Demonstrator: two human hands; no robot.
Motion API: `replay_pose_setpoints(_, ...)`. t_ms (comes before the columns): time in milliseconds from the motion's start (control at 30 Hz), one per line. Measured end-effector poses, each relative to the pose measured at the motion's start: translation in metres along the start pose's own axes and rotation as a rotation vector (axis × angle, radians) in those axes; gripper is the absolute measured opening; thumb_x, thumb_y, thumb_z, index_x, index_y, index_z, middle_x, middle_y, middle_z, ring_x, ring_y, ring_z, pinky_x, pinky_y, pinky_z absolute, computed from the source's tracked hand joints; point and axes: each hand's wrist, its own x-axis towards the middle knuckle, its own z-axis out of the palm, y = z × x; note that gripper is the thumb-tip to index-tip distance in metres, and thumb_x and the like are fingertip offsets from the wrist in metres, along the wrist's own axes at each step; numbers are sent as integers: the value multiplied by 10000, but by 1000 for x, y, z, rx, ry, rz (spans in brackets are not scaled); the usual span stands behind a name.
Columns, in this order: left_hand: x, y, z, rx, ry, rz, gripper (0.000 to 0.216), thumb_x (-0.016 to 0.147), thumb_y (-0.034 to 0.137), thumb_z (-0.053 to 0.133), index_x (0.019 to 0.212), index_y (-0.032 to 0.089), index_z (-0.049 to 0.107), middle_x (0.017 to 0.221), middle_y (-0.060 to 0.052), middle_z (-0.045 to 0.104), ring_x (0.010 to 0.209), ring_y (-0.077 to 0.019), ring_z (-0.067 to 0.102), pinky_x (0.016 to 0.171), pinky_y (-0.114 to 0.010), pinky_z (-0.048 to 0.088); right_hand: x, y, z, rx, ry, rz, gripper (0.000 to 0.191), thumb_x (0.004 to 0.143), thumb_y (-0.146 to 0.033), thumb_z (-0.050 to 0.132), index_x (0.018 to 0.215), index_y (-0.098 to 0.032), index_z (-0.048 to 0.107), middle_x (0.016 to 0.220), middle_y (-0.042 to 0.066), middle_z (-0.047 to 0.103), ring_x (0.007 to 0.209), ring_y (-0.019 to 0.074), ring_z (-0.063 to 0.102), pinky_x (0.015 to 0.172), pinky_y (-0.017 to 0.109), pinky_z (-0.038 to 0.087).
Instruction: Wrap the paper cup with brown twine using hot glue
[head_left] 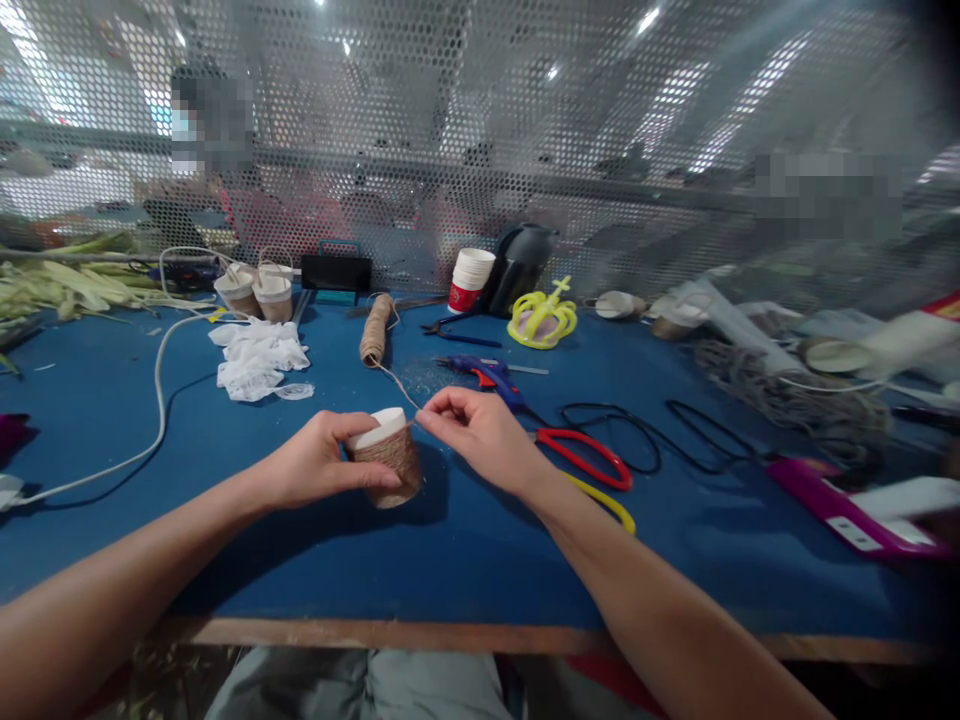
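My left hand (pixel 311 468) grips the twine-wrapped cup (pixel 388 457) tilted, steadying it. My right hand (pixel 480 432) pinches the twine (pixel 396 383) taut from the spool (pixel 375 332), fingers closed

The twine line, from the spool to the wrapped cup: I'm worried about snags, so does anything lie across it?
Nothing visible does. The thin brown twine runs free from the jute spool to the right hand, beside the twine-wrapped paper cup in the left hand. The blue glue gun lies off to its right.
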Motion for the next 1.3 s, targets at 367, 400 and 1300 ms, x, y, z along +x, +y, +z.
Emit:
replay_pose_setpoints(367, 0, -1, -1, 13, -39, 73, 235, 681, 322, 658, 765, 105, 620, 687, -2, 568, 650, -115, 498, 610, -191, 411, -2, -2, 2, 67, -57, 33, 189, 747, -334, 554, 682, -157, 562, 561, -28, 490, 519, 93, 412, 513, 234, 334)
replay_pose_setpoints(400, -1, -1, -1, 19, -41, 78, 237, 684, 325, 656, 765, 106, 621, 690, -4, 568, 655, -117, 500, 613, -193, 411, -2, -2, 2, 69, -59, 35, 185, 748, -330, 552, 681, -157, 563, 560, -28, 491, 520, 93, 414, 513, 233, 335)
replay_pose_setpoints(1300, -1, 0, -2, -17, -65, 79, 218, 677, 306, 667, 756, 105, 634, 695, -12, 576, 680, -133, 517, 633, -209, 416, -1, 0, 6, 112, -80, -12, 137, 783, -276, 538, 727, -156, 572, 681, 0, 576, 636, 111, 505, 619, 246, 411)
